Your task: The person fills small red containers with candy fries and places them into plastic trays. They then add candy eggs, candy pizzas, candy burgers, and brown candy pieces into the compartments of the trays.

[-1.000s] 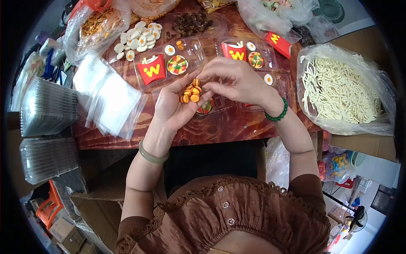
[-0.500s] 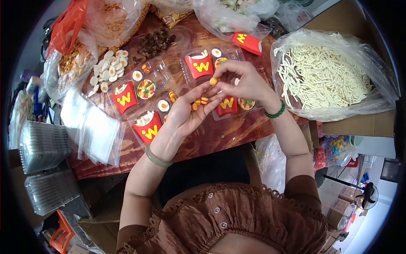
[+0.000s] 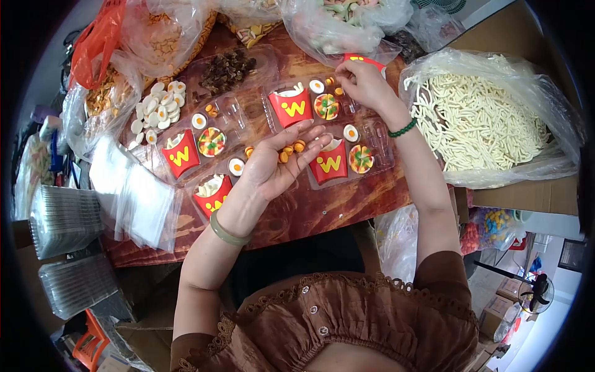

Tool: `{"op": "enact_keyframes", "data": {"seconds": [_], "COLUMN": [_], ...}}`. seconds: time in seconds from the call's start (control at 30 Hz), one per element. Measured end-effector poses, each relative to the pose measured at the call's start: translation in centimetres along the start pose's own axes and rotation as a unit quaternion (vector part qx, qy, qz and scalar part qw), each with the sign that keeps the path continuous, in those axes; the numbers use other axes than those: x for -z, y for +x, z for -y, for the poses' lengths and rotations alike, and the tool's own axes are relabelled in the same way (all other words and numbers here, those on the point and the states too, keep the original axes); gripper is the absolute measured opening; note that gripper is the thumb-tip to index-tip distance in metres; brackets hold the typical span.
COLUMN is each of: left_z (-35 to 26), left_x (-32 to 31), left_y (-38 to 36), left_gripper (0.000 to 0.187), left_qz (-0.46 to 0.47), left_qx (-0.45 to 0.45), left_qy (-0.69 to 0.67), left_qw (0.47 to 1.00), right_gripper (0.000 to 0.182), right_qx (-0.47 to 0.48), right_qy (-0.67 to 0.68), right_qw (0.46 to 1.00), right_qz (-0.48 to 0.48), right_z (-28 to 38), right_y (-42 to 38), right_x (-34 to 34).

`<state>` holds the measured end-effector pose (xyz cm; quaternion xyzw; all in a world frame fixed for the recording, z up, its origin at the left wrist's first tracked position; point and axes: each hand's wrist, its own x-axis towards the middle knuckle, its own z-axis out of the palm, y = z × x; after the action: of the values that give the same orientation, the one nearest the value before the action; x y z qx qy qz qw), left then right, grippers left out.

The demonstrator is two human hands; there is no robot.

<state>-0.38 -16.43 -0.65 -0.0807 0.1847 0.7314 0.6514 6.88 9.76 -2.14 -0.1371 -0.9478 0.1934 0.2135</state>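
Observation:
My left hand (image 3: pixel 269 167) is palm up, with several small orange burger-shaped pieces (image 3: pixel 291 150) resting on its fingers. My right hand (image 3: pixel 367 85) hovers over the upper right clear tray, its fingers curled together; whether anything is between them is hidden. Beside its fingertips, that tray holds two orange pieces (image 3: pixel 338 91), an egg piece (image 3: pixel 317 86), a round pizza-like piece (image 3: pixel 326 106) and a red fries box (image 3: pixel 291 107). The tray below holds another fries box (image 3: pixel 328 162), egg (image 3: pixel 351 133) and pizza piece (image 3: pixel 361 159). Two similar trays lie left, one partly behind my left hand.
Pale sticks fill a big plastic bag (image 3: pixel 483 121) at the right. White and egg pieces (image 3: pixel 159 105) lie at the left, near clear bags (image 3: pixel 133 189) and stacked clear trays (image 3: pixel 65 217). A container of dark brown pieces (image 3: pixel 227 69) is at the back.
My right hand has moved up and right, from above my left fingers to the upper right tray. The orange piece it pinched no longer shows between its fingers. My left hand has stayed nearly still.

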Motion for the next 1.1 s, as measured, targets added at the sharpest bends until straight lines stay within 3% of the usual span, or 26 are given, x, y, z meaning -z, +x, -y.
{"op": "enact_keyframes", "data": {"seconds": [0.07, 0.2, 0.27, 0.4, 0.5, 0.57, 0.7, 0.77, 0.83, 0.9, 0.97, 1.0, 1.1], "left_z": [-0.1, 0.1, 0.0, 0.0, 0.0, 0.0, -0.2, -0.2, -0.1, 0.3, 1.0, 1.6, 2.6], "left_x": [0.0, 0.2, 0.2, 0.2, 0.1, -0.1, -0.1, 0.0, 0.0, 0.1, 0.5, -0.9, -2.0], "left_y": [0.0, 0.5, 0.5, 0.5, 0.6, 0.4, 0.4, 0.6, 0.8, 1.0, 1.5, 1.2, 1.4], "left_gripper": [0.035, 0.035, 0.035, 0.035, 0.036, 0.040, 0.037, 0.037, 0.036, 0.036, 0.036, 0.036, 0.036], "left_qz": [-0.003, 0.005, -0.014, -0.012, -0.015, 0.007, 0.033, 0.052, 0.055, 0.058, 0.088, 0.050, 0.068], "left_qx": [0.003, 0.006, 0.002, 0.003, 0.004, -0.001, 0.004, 0.003, -0.002, -0.004, -0.029, -0.035, -0.038], "left_qy": [0.009, -0.001, 0.000, -0.006, -0.005, 0.005, -0.029, -0.031, -0.015, 0.000, 0.024, 0.050, 0.117], "left_qw": [1.000, 1.000, 1.000, 1.000, 1.000, 1.000, 0.999, 0.998, 0.998, 0.998, 0.995, 0.997, 0.990], "right_gripper": [0.019, 0.019, 0.019, 0.017, 0.014, 0.011, 0.014, 0.013, 0.015, 0.024, 0.027, 0.027, 0.026], "right_qx": [-0.035, -0.058, -0.057, -0.081, -0.029, 0.085, 0.033, 0.010, -0.030, -0.009, 0.047, 0.044, 0.043], "right_qy": [0.023, 0.000, 0.092, 0.140, 0.041, -0.121, -0.121, -0.003, 0.057, 0.262, 0.266, 0.229, 0.205], "right_qw": [0.992, 0.991, 0.989, 0.985, 0.998, 0.989, 0.991, 1.000, 0.998, 0.954, 0.941, 0.950, 0.958], "right_qz": [0.121, 0.124, 0.098, 0.061, 0.029, -0.004, 0.045, -0.012, -0.008, 0.147, 0.205, 0.208, 0.195], "right_z": [0.2, -0.1, -0.6, -0.3, -0.1, -1.0, 0.5, 0.6, 5.1, 8.0, 10.6, 10.8, 10.1], "right_y": [-0.6, -1.2, -1.3, -0.4, 0.2, -0.1, -0.6, -0.7, -1.6, -3.0, -4.1, -4.6, -5.5], "right_x": [0.6, 0.0, 0.0, -0.1, -1.1, -2.8, -2.1, -1.4, 1.6, 3.4, 4.3, 4.2, 4.6]}}
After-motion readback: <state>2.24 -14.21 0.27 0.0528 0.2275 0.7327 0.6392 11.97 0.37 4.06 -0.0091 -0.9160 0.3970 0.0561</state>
